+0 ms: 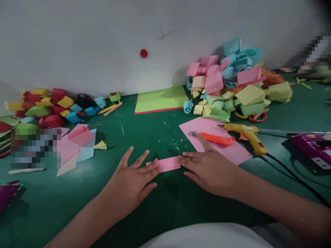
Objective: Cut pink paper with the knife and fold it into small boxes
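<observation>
A folded strip of pink paper [169, 164] lies flat on the green tabletop in front of me. My left hand [136, 177] rests over its left end, fingers spread, with fingertips touching the paper. At the strip's right end my right hand [210, 168] lies with its fingers stretched out, the fingertips on the paper. Beyond that hand is an orange utility knife [217, 139], lying on a flat pink sheet [243, 156]; the right index finger reaches over the knife's metal end.
A yellow hot glue gun [248, 134] with a black cord lies at right, near a purple device [312, 148]. Folded paper pieces heap up at back right [214, 82] and left [54, 106]. A lime-green sheet [162, 100] lies by the wall; pink scraps [68, 148] sit at left.
</observation>
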Motion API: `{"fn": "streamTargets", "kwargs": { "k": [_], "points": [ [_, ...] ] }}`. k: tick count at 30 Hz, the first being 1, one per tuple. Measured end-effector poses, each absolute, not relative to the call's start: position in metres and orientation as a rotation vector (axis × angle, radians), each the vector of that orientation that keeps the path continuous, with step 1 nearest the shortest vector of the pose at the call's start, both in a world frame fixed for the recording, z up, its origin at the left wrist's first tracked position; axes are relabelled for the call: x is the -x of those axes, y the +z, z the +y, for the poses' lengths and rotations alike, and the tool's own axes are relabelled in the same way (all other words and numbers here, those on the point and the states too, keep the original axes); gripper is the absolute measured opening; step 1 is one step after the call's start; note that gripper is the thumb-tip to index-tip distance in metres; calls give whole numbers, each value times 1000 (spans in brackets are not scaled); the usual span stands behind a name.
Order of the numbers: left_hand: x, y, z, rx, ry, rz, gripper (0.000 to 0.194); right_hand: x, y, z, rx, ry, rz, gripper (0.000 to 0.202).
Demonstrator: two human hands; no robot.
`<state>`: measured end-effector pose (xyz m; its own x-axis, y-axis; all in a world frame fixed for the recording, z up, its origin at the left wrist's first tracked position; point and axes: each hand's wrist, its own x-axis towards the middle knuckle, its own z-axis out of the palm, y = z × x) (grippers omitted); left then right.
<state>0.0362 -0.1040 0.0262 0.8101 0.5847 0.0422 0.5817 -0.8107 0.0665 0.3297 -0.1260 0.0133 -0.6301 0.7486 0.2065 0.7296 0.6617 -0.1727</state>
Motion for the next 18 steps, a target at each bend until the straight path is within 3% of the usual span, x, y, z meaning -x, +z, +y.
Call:
{"fn": "streamTargets", "kwargs": {
  "k": [10,13,18],
  "points": [
    [-37,25,-104,-2955,97,919,50,-325,12,-131,1206,-78,-2661,28],
    [-41,25,-105,-2955,17,878,54,-325,13,-128,1196,-39,-2653,21],
    [-49,19,-111,-2969,-1,904,55,-323,16,-125,1108,153,-2623,26]
  ]
}}
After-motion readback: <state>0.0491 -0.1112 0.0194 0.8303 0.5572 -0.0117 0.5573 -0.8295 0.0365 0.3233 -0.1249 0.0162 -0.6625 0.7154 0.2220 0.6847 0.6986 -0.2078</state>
